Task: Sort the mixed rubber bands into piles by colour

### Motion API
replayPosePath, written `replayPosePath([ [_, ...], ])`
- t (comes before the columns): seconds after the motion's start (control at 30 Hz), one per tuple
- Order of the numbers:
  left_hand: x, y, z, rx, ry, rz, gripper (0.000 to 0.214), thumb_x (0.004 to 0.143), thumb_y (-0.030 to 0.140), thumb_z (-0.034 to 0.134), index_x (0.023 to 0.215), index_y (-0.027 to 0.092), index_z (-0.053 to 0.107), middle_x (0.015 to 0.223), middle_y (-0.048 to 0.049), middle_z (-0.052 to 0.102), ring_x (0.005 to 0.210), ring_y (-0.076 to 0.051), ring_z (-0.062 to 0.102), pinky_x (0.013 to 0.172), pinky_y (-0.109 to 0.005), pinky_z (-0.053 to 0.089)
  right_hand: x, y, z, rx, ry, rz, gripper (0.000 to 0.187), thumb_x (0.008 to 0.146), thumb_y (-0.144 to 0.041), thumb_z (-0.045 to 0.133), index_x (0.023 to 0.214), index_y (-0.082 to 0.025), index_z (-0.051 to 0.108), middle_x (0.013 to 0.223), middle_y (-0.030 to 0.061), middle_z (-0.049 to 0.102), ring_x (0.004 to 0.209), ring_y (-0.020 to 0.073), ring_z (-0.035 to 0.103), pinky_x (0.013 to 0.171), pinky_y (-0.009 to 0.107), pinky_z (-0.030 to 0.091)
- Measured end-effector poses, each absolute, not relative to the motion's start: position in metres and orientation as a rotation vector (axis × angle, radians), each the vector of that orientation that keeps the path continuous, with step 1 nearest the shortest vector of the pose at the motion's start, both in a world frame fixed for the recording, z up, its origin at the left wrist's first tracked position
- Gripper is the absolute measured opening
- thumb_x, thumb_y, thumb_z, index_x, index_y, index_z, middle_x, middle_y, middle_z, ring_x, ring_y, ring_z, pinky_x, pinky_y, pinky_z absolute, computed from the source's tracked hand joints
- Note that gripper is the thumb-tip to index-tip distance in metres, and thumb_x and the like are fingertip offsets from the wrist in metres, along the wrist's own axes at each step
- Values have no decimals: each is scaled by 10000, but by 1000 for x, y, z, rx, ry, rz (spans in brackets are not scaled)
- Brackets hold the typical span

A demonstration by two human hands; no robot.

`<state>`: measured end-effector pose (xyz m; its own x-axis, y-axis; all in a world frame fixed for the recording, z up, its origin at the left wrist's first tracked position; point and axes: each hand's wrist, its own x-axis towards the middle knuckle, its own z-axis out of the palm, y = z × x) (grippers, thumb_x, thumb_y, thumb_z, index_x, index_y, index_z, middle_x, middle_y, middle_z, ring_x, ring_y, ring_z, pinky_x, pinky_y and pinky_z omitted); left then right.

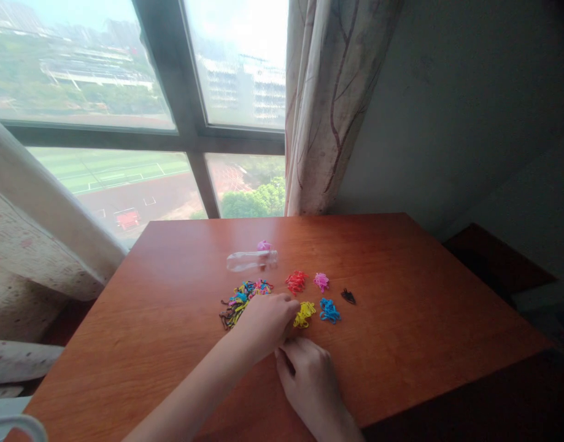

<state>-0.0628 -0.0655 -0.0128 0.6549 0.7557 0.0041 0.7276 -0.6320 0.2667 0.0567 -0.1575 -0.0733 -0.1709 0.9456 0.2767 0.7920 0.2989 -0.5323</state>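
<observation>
My left hand [271, 320] is closed, its fingers curled down beside a small pile of yellow rubber bands [304, 314]. Just below it, my right hand [310, 370] is also closed, with its fingertips meeting those of the left. Whatever lies between the fingers of either hand is hidden. A mixed pile of colored rubber bands [239, 301] is partly covered by my left hand. Sorted heaps lie to the right: red rubber bands [296, 282], pink rubber bands [321, 281], blue rubber bands [329, 310] and a few black rubber bands [348, 296].
Farther back on the brown wooden table [401, 368] lies a clear plastic container [247, 261], with a purple object [264, 245] behind it. A window and curtains [325, 110] stand beyond the back edge. A white curved object [19, 423] shows at the lower left.
</observation>
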Motion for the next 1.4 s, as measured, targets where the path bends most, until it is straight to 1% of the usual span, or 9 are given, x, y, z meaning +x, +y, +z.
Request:
replayPosePath([
  [0.2,-66,-64,-10,2619,1247,203,132,841,162,532,841,213,654,828,-58,715,734,-213,692,621,-269,471,56,-158,-70,-1527,-2007,390,188,873,-111,485,795,-221,616,742,4,660,693,152,618,622,229,333],
  [0.33,-89,-74,-6,2583,1337,228,185,886,188,478,832,217,653,807,-48,710,732,-200,687,593,-244,452,56,-156,-69,-1509,-1985,409,212,884,-112,468,873,-235,640,773,1,674,727,157,638,662,226,375],
  [0.43,-114,-85,-7,2483,1393,344,210,893,193,470,908,241,674,827,-23,727,743,-175,686,615,-227,458,54,-155,-69,-1543,-1975,394,204,897,-130,479,940,-241,645,803,5,685,737,163,649,674,233,395],
  [0.5,-130,-93,-10,2363,1466,485,195,892,232,495,941,244,684,804,-12,728,700,-161,670,606,-219,456,52,-155,-68,-1584,-1978,377,182,893,-143,512,979,-240,640,822,9,692,744,169,655,668,238,400],
  [0.6,-148,-106,-20,2230,1526,621,193,890,278,510,918,228,694,743,-3,719,610,-142,640,571,-213,459,47,-153,-66,-1651,-1992,363,173,875,-151,574,1006,-247,634,816,1,691,738,178,656,642,249,391],
  [0.77,-155,-125,-39,2163,1507,660,190,890,258,509,932,227,691,820,-13,745,661,-148,678,624,-216,511,38,-149,-61,-1681,-2015,379,167,854,-152,633,976,-265,625,769,-30,676,686,175,640,596,259,358],
  [1.0,-150,-132,-55,2164,1507,714,185,909,260,498,954,249,678,913,-15,760,793,-167,719,710,-230,547,28,-142,-62,-1693,-1992,349,107,858,-155,631,884,-255,607,747,-31,673,656,158,639,575,244,335],
  [1.17,-151,-133,-58,2199,1511,722,189,910,261,496,959,252,678,921,-16,762,795,-169,723,702,-226,553,29,-141,-64,-1690,-1974,339,122,875,-134,584,841,-251,597,748,-33,675,669,151,644,587,229,333],
  [1.4,-151,-133,-59,2228,1521,707,191,916,263,490,966,256,674,925,-2,761,803,-166,727,704,-228,556,32,-144,-64,-1661,-1928,354,156,875,-123,535,853,-247,627,751,-17,686,681,156,650,609,222,355],
])
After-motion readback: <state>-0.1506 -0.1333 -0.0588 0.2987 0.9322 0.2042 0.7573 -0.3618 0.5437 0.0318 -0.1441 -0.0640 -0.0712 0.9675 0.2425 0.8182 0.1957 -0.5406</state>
